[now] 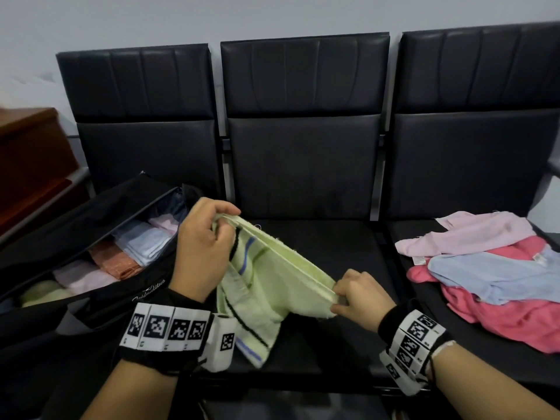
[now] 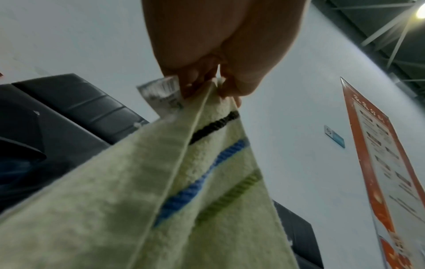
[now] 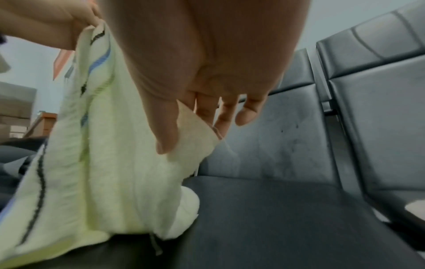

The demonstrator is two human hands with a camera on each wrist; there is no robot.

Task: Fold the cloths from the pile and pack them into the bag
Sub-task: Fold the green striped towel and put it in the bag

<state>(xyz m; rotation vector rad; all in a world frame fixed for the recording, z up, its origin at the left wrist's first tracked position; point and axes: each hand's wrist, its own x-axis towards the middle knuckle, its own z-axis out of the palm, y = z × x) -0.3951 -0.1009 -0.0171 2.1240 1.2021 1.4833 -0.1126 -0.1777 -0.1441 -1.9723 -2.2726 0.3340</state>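
A pale green towel [image 1: 266, 277] with black, blue and green stripes hangs doubled above the middle black seat [image 1: 333, 237]. My left hand [image 1: 218, 225] pinches its upper left corners, and my right hand [image 1: 341, 295] pinches the lower right corners. In the left wrist view the left hand [image 2: 207, 85] holds both layers of the towel [image 2: 161, 182] by the edge. In the right wrist view the right hand's [image 3: 184, 131] thumb and fingers clamp the towel [image 3: 110, 145] corner. The open black bag [image 1: 91, 268] lies on the left seat, with several folded cloths inside. The loose pile [image 1: 491, 274] sits on the right seat.
The pile has pink, light blue and deep pink cloths. A brown wooden cabinet [image 1: 30, 159] stands at the far left. Black seat backs [image 1: 303, 116] rise behind the row against a white wall. An orange poster [image 2: 379, 163] hangs on the wall in the left wrist view.
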